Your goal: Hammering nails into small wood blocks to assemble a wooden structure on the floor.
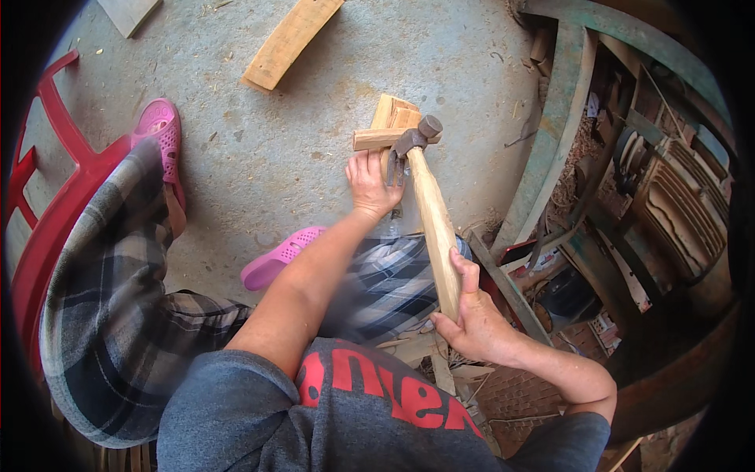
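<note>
My right hand (478, 321) is closed round the lower end of a claw hammer's pale wooden handle (434, 220). The dark metal hammer head (412, 141) is over a short crosswise wood strip (373, 139), and from this angle I cannot tell whether they touch. Behind that strip, more light wood pieces (387, 112) stick out away from me. My left hand (373, 186) grips the wood just below the strip, its fingertips partly hidden behind the pieces and the hammer's claw.
A wooden block (291, 43) lies on the concrete floor (212, 157) ahead. At left stands a red plastic chair (75, 130), beside legs in plaid trousers and pink clogs (157, 130). A greenish metal frame (554, 134) with wood shavings and clutter fills the right side.
</note>
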Demonstrator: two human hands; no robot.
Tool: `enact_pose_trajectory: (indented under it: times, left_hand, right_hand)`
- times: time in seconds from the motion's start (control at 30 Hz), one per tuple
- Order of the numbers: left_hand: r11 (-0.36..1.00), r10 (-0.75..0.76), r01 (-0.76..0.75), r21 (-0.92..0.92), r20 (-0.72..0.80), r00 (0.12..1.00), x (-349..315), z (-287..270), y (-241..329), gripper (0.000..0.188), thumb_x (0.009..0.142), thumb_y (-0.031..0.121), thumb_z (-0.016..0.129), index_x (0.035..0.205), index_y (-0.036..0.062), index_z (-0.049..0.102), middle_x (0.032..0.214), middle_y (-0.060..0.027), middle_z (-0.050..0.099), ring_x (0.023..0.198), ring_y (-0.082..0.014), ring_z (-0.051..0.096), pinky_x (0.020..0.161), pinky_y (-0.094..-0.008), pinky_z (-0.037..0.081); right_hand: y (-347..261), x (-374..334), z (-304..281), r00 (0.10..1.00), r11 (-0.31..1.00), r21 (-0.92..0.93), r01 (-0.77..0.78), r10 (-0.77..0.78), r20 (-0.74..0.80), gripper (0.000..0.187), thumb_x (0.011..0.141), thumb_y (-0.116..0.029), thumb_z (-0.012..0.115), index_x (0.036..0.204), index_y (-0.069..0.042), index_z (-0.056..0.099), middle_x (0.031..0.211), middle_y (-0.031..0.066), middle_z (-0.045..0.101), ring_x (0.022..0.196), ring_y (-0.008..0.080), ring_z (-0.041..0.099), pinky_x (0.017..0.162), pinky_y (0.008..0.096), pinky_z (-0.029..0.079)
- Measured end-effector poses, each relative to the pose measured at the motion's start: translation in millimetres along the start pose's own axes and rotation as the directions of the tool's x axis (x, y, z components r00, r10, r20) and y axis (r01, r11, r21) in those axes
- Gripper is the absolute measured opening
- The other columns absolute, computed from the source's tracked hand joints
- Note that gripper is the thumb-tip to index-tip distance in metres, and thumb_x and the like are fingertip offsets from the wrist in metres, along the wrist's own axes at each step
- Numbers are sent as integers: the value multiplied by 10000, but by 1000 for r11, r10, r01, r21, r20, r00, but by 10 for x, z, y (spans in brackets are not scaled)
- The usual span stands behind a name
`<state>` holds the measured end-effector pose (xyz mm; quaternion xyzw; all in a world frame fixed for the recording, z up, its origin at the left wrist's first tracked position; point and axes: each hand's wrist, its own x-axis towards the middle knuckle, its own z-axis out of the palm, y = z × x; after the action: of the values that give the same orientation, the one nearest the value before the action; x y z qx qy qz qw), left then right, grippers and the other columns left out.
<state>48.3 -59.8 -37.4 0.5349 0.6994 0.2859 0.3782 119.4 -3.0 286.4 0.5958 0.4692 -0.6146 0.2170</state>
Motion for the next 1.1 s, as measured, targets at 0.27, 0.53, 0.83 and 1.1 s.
enact_pose_trajectory:
  times: [0.27, 0.53, 0.83, 1.1]
  left_hand:
    - [996, -17, 10, 92, 77, 997, 276, -402, -133, 893, 557, 230, 839, 1350, 68, 461, 1288, -130, 489, 1122, -332, 471, 988, -466, 370]
    - [836, 111, -320, 445, 435, 893, 1072, -1045, 26, 656, 651, 201, 778, 1260, 113, 549, 1132, -74, 583, 1087, -274, 523, 919, -488, 360]
    - [885, 61, -205, 417, 332, 941, 1209, -957, -80, 530, 608, 301, 808, 1038, 88, 584, 1021, -102, 599, 998, -289, 579, 874, -419, 439]
    - [896, 156, -259, 361, 292, 944, 1145, -912, -154, 515, 597, 277, 817, 1013, 104, 566, 1001, -84, 580, 940, -280, 598, 797, -407, 521]
  right_hand:
    - [-29, 50, 138, 954, 798, 554, -238, 298, -19, 840, 839, -78, 699, 1422, -109, 96, 1062, 209, 549, 575, 214, 633, 497, 328, 555]
    - [-726, 594, 751, 981, 68, 997, 48, 187, -60, 527, 808, 22, 661, 1226, -33, 345, 893, 133, 563, 582, 214, 637, 521, 358, 601]
    - [-956, 871, 401, 977, -201, 962, -184, 70, 201, 161, 905, -162, 671, 992, -97, 552, 813, 56, 617, 654, 206, 631, 568, 382, 552]
    - [-804, 737, 37, 877, 18, 890, -455, 182, 445, 165, 847, -91, 678, 933, -28, 553, 799, 96, 592, 683, 234, 659, 604, 427, 593]
